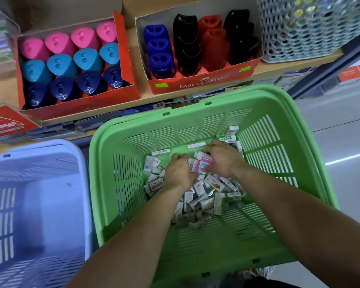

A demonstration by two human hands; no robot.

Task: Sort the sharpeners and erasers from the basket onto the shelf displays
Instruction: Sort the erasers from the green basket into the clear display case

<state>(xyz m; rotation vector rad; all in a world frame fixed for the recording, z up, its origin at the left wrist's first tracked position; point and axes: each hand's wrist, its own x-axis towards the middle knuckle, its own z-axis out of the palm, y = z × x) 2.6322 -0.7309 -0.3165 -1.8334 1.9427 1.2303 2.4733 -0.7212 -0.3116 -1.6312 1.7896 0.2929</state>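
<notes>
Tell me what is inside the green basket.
The green basket holds a pile of small wrapped erasers, with the left hand and right hand reaching into it. Whatever lies under the hands and deeper in the pile is covered.

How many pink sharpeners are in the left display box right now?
4 pink sharpeners, all in the back row of the left display box, side by side: first, second, third, fourth at the right wall. Any beneath would be hidden.

Arms extended — left hand [178, 173] and right hand [224, 161] close together (fingers [176, 157] curled).
</notes>
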